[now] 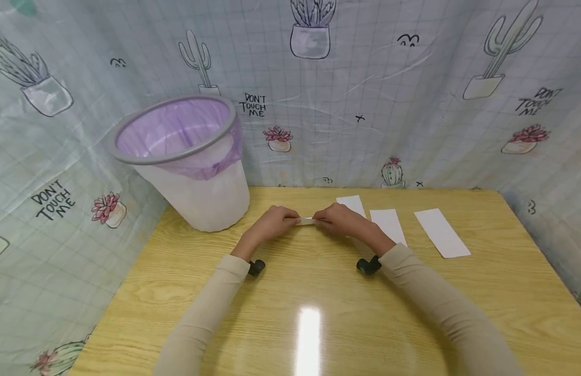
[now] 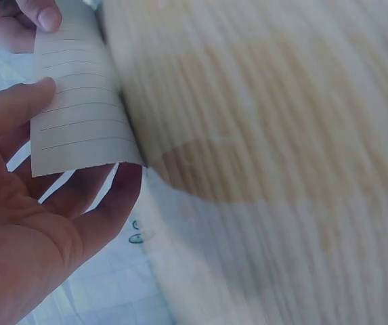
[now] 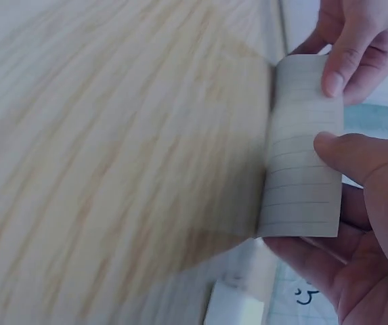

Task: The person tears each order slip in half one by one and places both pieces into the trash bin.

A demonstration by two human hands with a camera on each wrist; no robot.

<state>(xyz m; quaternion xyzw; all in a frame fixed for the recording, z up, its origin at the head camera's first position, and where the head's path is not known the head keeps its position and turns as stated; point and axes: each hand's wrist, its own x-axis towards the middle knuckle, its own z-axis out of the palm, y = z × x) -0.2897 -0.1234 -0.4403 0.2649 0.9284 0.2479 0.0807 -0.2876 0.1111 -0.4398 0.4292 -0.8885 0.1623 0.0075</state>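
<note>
A strip of lined paper is held between both hands, low over the wooden table. Its ruled side shows in both wrist views, and it bends slightly along its length. My left hand pinches one end, thumb on the ruled face and fingers behind. At the other end my right hand pinches the same strip in a like way. From the head view only a thin white sliver of it shows between the hands. Just beyond the right hand lies a white paper piece, partly hidden by that hand.
Two more white paper pieces lie to the right, one partly behind the right forearm and another farther right. A white bin with a purple liner stands at the table's back left. A printed curtain hangs behind the wooden table.
</note>
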